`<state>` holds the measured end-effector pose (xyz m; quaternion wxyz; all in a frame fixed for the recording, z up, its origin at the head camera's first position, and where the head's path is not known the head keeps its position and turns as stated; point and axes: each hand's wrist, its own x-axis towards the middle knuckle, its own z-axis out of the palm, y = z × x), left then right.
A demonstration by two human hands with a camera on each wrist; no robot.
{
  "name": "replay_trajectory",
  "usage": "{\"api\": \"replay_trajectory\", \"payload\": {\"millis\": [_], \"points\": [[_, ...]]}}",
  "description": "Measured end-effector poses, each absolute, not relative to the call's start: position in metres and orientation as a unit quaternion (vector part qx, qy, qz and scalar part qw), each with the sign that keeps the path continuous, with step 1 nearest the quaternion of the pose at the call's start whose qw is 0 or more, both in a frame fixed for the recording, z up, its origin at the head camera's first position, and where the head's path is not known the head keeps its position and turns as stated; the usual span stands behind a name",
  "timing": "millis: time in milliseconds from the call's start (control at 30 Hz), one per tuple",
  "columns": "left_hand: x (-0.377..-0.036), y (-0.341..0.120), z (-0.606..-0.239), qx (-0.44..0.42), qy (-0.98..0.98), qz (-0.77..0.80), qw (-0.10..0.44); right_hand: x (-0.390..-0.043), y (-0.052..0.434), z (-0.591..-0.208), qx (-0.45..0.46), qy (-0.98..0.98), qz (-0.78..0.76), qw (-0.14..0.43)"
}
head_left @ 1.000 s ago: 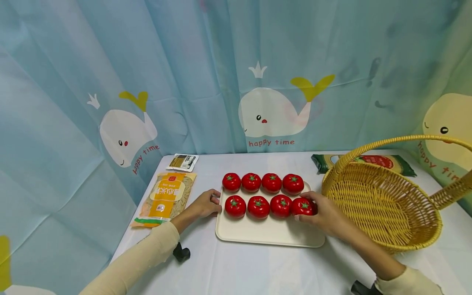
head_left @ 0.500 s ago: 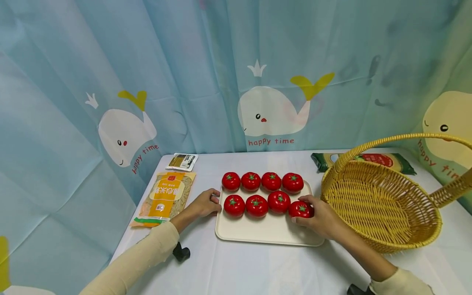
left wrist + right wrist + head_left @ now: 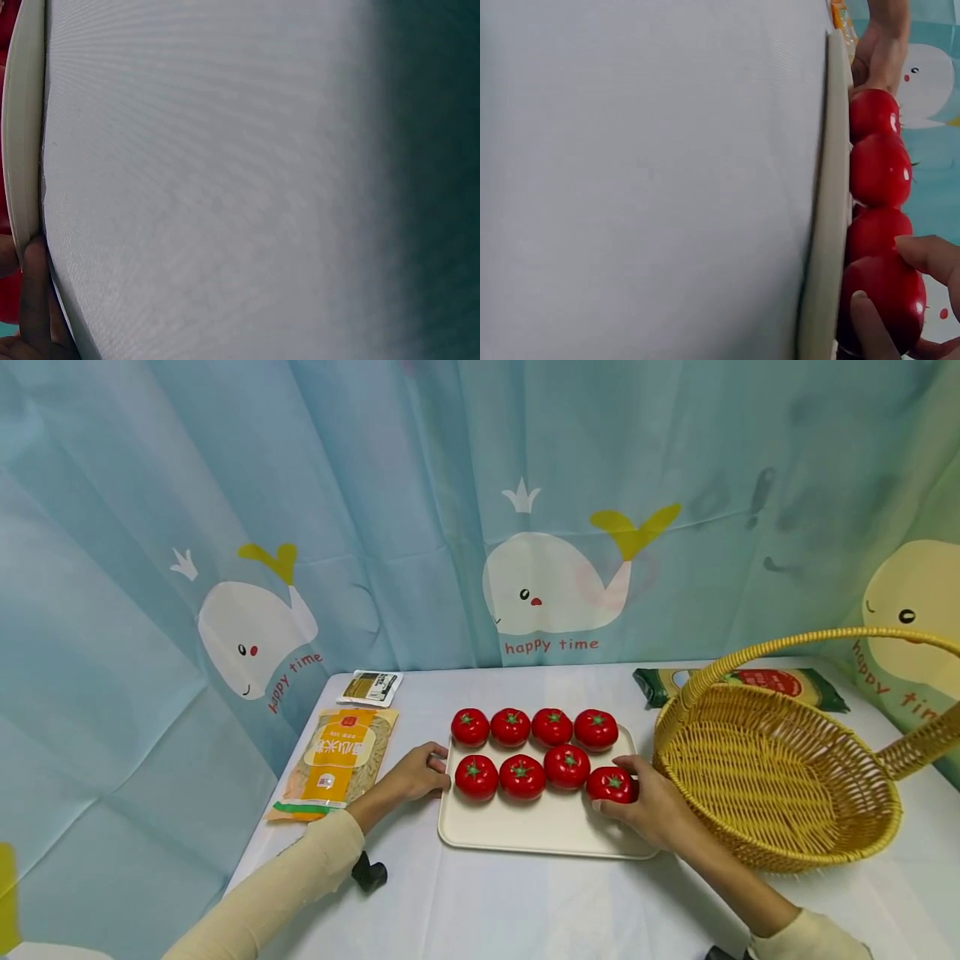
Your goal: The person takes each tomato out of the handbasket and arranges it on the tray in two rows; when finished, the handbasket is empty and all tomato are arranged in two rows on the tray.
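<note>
A cream rectangular tray [image 3: 525,833] carries red tomatoes in two rows. My left hand [image 3: 417,774] holds the tray's left edge, and in the left wrist view its fingers [image 3: 36,289] pinch the rim. At the right end of the front row, my right hand [image 3: 651,803] grips a tomato [image 3: 609,784] with thumb and fingers on its sides. The right wrist view shows that tomato [image 3: 889,300] low by the tray wall [image 3: 829,195]. Its left neighbour [image 3: 567,767] sits slightly farther back than the other front-row tomatoes.
A yellow wicker basket [image 3: 757,777] with a tall handle stands just right of the tray. Behind it lies a green packet [image 3: 810,687]. An orange noodle packet [image 3: 337,756] and a small sachet [image 3: 371,688] lie at the left. A whale-print curtain [image 3: 420,527] hangs behind.
My right hand has shifted slightly left with the gripped tomato. The tomato beside it has moved a little back and left. My left hand has stayed at the tray's edge.
</note>
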<state>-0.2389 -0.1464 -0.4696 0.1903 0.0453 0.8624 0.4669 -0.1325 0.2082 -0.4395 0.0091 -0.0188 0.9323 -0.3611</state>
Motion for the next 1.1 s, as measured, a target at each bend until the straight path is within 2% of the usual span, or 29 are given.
{"api": "replay_trajectory", "payload": {"millis": [233, 500, 767, 1100], "points": [[-0.239, -0.146, -0.469, 0.04, 0.861, 0.469, 0.192, -0.131, 0.21, -0.446, -0.024, 0.921, -0.388, -0.022], [-0.24, -0.145, -0.469, 0.042, 0.866, 0.461, 0.192, -0.13, 0.207, -0.45, 0.007, 0.902, -0.432, -0.011], [-0.239, -0.145, -0.466, 0.045, 0.87, 0.454, 0.187, -0.13, 0.207, -0.452, 0.007, 0.899, -0.438, -0.029], [-0.239, -0.145, -0.467, 0.042, 0.868, 0.458, 0.189, -0.131, 0.207, -0.453, 0.009, 0.902, -0.431, -0.025]]}}
